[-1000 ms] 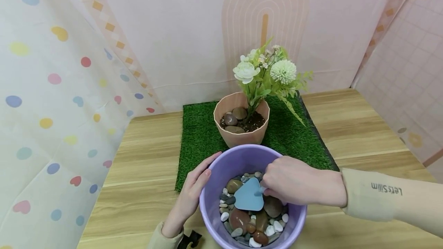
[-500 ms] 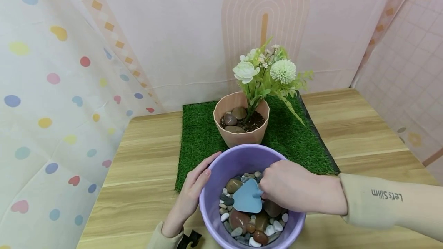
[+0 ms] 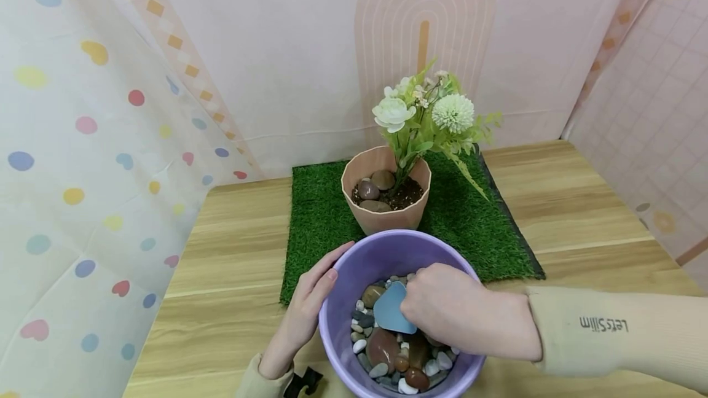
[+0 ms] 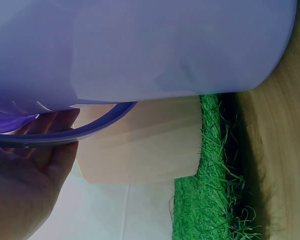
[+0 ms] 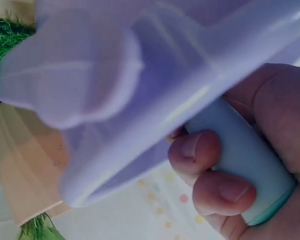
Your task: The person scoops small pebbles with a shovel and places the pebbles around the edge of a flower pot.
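Observation:
A purple bucket [image 3: 327,336] holds pebbles and larger stones [image 3: 381,349] in brown, grey and white. My right hand [image 3: 456,309] reaches inside, gripping a light blue toy shovel [image 3: 391,309]. Its blade lies over the stones, partly hidden by the hand. In the right wrist view, my fingers curl round the shovel's handle [image 5: 245,150], just beyond the bucket's rim [image 5: 180,115]. My left hand [image 3: 303,300] rests against the bucket's left side, thumb and fingertips at the rim. The left wrist view shows the bucket's carrying handle [image 4: 102,125] crossing in front of the extended fingers.
Close behind the bucket, a peach flowerpot [image 3: 387,221] with soil, several stones and white flowers [image 3: 453,113] stands on a green turf mat [image 3: 315,232]. A black strap [image 3: 303,382] lies beside the left wrist on the wooden table [image 3: 232,275]. Patterned cloth hangs around.
My right hand has moved left and slightly down inside the bucket, covering more of the shovel's blade. My left hand has stayed in place.

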`<state>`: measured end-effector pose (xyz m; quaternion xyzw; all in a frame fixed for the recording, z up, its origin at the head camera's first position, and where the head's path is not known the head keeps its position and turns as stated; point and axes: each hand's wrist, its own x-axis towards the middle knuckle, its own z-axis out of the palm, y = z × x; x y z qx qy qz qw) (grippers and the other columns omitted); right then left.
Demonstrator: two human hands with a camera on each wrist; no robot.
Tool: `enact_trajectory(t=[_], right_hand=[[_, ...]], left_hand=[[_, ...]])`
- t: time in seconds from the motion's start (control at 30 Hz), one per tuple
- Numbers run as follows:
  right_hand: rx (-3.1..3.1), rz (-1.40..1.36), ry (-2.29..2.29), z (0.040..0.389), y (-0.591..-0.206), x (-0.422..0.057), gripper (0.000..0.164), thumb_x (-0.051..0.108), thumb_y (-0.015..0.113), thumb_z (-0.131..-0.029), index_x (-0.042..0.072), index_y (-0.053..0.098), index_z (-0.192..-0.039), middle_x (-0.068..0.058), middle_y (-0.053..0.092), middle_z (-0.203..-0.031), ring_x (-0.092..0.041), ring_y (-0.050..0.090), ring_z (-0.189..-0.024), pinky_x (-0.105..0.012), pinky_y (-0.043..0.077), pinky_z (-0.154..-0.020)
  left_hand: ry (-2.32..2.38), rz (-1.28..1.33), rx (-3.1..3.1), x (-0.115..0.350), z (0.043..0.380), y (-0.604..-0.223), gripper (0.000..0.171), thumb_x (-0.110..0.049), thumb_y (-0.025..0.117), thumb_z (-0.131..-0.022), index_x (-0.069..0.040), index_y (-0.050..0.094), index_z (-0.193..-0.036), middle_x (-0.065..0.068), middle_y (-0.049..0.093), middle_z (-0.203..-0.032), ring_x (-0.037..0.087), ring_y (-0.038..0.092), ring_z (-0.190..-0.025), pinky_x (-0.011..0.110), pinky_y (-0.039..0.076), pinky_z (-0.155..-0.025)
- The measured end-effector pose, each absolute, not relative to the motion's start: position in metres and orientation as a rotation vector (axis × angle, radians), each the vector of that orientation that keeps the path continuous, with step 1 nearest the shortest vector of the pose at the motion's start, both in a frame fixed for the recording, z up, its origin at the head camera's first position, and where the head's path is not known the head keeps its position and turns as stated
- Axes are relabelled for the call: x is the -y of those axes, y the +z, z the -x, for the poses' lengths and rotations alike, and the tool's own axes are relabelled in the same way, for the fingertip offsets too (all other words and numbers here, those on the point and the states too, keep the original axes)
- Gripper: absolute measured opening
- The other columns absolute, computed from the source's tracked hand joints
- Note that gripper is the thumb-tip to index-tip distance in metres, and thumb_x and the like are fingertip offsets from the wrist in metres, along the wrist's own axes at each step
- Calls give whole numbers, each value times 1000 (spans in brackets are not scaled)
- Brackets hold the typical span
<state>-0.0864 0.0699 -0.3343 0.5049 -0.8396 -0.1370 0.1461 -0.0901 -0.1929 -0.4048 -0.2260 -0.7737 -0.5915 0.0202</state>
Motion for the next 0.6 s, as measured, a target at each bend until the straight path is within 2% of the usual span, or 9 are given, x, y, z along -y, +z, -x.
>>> enact_trajectory(t=[0.23, 0.37, 0.6], right_hand=[[2482, -1474, -267, 87, -331, -78, 22, 11, 82, -80, 25, 72, -67, 7, 66, -63, -13, 62, -57, -30, 54, -53], [2464, -1464, -217, 85, -334, -79, 19, 11, 81, -79, 23, 73, -66, 6, 66, -61, -13, 61, -56, -30, 53, -51], [2392, -1519, -273, 84, -337, -77, 22, 15, 81, -80, 28, 71, -66, 11, 69, -64, -10, 62, -58, -30, 55, -54]], left_hand=[[-1856, 711, 2396, 192, 91, -405, 47, -13, 36, -112, -4, 47, -157, 29, 54, -154, 0, 62, -131, 20, 56, -104], [-1837, 708, 2404, 192, 91, -405, 47, -13, 36, -112, -6, 48, -157, 29, 55, -153, -1, 62, -130, 21, 57, -103], [-1823, 688, 2418, 192, 91, -405, 47, -14, 36, -112, -6, 49, -157, 28, 55, -154, -1, 62, -130, 21, 57, -102]])
